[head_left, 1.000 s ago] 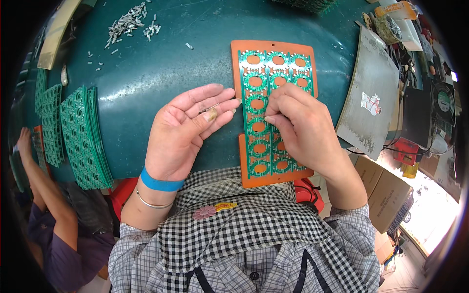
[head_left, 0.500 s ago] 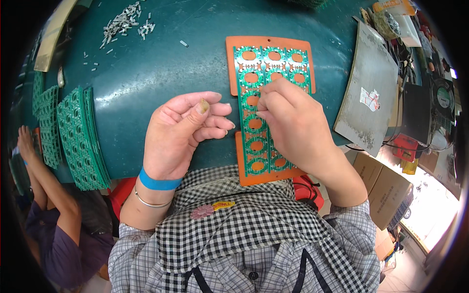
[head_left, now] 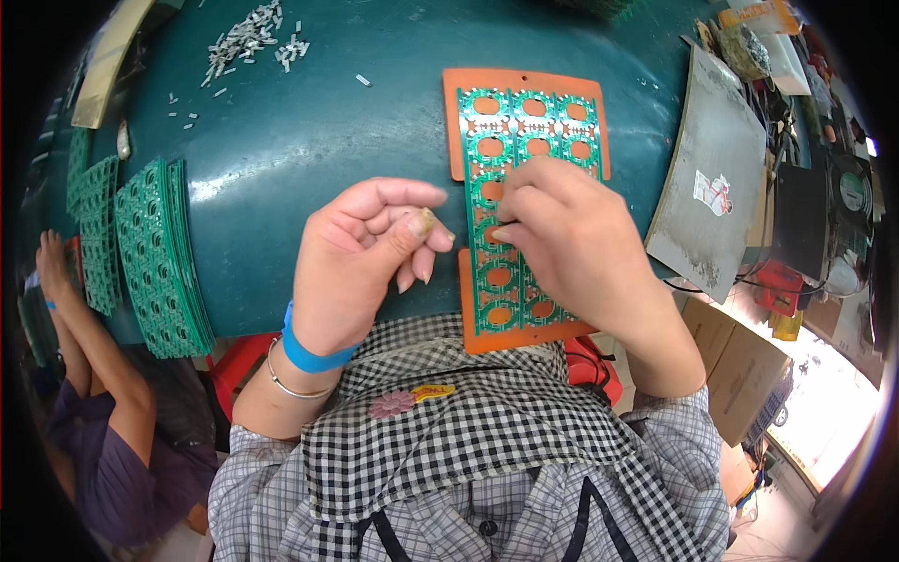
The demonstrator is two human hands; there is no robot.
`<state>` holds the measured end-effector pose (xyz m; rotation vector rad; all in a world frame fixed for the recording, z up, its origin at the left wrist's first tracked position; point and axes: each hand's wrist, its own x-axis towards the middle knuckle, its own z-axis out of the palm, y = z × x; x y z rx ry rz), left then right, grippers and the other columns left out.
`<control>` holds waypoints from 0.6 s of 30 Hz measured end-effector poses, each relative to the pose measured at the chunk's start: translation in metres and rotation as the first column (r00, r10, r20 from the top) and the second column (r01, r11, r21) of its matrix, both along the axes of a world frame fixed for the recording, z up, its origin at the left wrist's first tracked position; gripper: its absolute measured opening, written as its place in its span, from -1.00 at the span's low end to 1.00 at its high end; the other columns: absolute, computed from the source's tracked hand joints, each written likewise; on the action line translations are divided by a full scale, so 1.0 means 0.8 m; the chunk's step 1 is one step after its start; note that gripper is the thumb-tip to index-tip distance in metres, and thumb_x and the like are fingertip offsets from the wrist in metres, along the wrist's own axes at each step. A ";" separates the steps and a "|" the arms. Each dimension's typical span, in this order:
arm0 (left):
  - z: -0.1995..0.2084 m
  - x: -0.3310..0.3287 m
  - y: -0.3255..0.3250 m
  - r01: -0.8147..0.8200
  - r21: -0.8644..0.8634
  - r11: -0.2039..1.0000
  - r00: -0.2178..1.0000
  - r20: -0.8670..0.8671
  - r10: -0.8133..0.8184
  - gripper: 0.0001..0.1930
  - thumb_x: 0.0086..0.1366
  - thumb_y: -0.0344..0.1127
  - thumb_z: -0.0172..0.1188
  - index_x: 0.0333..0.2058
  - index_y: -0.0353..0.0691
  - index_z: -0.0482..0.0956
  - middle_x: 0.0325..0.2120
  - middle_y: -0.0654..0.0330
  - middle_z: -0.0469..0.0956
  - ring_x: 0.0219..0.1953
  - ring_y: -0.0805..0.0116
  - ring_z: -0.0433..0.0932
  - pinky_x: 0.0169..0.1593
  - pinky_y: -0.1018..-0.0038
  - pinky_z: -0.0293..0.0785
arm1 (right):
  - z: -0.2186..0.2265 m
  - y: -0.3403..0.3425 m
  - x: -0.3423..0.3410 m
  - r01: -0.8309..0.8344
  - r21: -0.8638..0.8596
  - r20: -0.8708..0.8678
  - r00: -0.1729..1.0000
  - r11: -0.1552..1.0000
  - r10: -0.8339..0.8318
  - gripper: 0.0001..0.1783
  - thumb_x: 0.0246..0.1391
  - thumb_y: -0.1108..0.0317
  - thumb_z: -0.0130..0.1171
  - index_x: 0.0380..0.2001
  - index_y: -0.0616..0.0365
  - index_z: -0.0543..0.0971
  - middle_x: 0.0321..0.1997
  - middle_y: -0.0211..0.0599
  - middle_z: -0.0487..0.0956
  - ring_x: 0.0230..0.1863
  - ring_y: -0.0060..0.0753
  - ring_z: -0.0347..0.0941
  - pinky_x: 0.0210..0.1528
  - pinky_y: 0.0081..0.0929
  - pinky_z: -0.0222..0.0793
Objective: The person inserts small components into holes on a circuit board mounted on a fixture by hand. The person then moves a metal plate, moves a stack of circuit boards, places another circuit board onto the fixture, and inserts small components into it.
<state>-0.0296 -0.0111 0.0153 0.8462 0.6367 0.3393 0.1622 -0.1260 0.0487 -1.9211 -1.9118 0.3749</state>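
Note:
A green circuit board panel (head_left: 491,166) with rows of oval cutouts lies on an orange holder plate (head_left: 562,83) in front of me. Over its middle rows, my right hand (head_left: 581,248) is closed in a pinch, thumb against index finger. Whatever sits between those fingertips is too small or hidden to make out. Left of the panel, my left hand (head_left: 365,253) hovers with curled fingers and the thumb pressed toward them. Its contents, if any, do not show. A blue band (head_left: 314,354) and a bangle circle the left wrist.
Small pale metallic parts (head_left: 245,42) lie heaped at the far left, a few scattered nearer. Stacked green board panels (head_left: 154,258) stand at the left, close to another person's arm (head_left: 103,351). A grey metal plate (head_left: 707,159) and a cardboard box (head_left: 740,370) are at the right.
My left hand has moved slightly right and down, its thumb and fingers drawing together. My right hand stays pinched over the panel, shifted slightly. The whole view has drifted a little.

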 end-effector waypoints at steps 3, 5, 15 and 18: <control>0.013 0.004 -0.006 0.105 0.160 0.982 0.993 -0.079 -0.093 -0.59 0.35 -0.47 0.18 0.13 -0.38 0.34 -0.44 0.18 0.62 -0.53 0.62 0.47 -0.50 0.72 0.31 | 0.002 0.000 0.006 0.025 0.045 -0.243 0.970 0.999 -0.013 -0.83 -0.09 0.60 0.28 -0.35 0.26 0.57 -0.28 -0.26 0.56 -0.28 -0.23 0.55 -0.30 -0.41 0.46; 0.017 0.004 -0.011 0.122 0.208 0.971 0.991 -0.088 -0.106 -0.53 0.32 -0.52 0.18 0.17 -0.37 0.28 -0.45 0.20 0.61 -0.50 0.62 0.48 -0.46 0.72 0.33 | 0.001 0.002 0.002 0.033 0.065 -0.349 0.937 0.997 -0.009 -0.83 -0.08 0.62 0.28 -0.34 0.26 0.59 -0.29 -0.28 0.57 -0.29 -0.26 0.55 -0.30 -0.43 0.45; 0.030 0.006 -0.026 0.274 0.613 0.741 0.961 -0.200 -0.190 -0.39 0.24 -0.61 0.21 0.24 -0.33 0.21 -0.47 0.29 0.56 -0.41 0.62 0.51 -0.32 0.70 0.40 | 0.004 -0.001 -0.008 -0.022 -0.140 -0.692 0.717 0.990 -0.082 -0.92 0.00 0.56 0.26 -0.41 0.23 0.54 -0.44 -0.28 0.51 -0.48 -0.37 0.46 -0.45 -0.42 0.37; 0.021 0.008 -0.021 0.085 0.166 0.982 0.995 -0.065 -0.075 -0.46 0.29 -0.55 0.18 0.22 -0.34 0.23 -0.42 0.25 0.58 -0.42 0.61 0.49 -0.38 0.69 0.36 | 0.003 -0.007 -0.004 0.063 -0.089 -0.609 0.787 0.994 -0.105 -0.90 0.00 0.56 0.25 -0.43 0.22 0.51 -0.46 -0.27 0.48 -0.51 -0.33 0.44 -0.48 -0.40 0.35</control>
